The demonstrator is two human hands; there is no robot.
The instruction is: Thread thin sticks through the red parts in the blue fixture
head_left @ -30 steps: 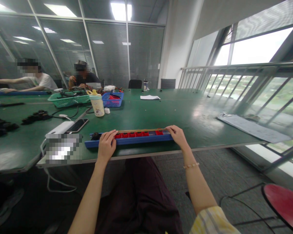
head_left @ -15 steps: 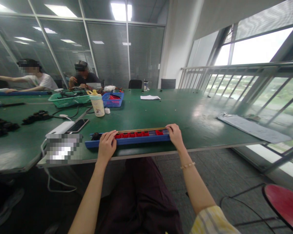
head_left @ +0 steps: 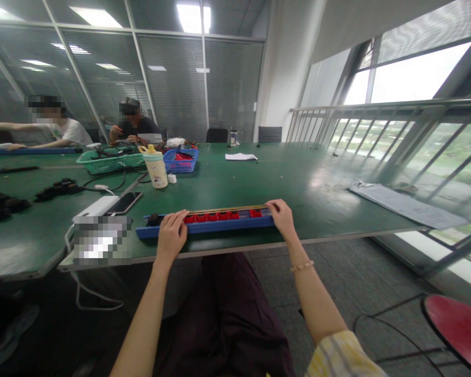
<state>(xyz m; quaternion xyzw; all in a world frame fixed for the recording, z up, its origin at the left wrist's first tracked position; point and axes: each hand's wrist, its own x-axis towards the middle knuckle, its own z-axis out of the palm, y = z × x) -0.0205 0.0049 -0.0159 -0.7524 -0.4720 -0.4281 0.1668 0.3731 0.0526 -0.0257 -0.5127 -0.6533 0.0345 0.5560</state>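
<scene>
A long blue trough (head_left: pixel 227 226) lies along the near table edge, with several red pieces (head_left: pixel 212 216) in a row inside it. A black part (head_left: pixel 154 219) sits at its left end. Thin yellowish strands (head_left: pixel 227 209) run along the trough's far side from hand to hand; their kind is too small to tell. My left hand (head_left: pixel 172 232) lies across the trough, fingers bent over its far side at the strands' left end. My right hand (head_left: pixel 281 217) pinches the strands' other end at the trough's right end, partly hiding that end.
Left of the trough lie a phone (head_left: pixel 129 202), a white device (head_left: pixel 96 207) with cables and a blurred-out item. Beyond stand a cup (head_left: pixel 156 170), a blue basket (head_left: pixel 182 166) and a green basket (head_left: pixel 110 165). A clipboard (head_left: pixel 404 204) lies right. Two people sit far left.
My right hand has shifted slightly left and up along the trough's right end, then stayed there. My left hand and the trough look unmoved.
</scene>
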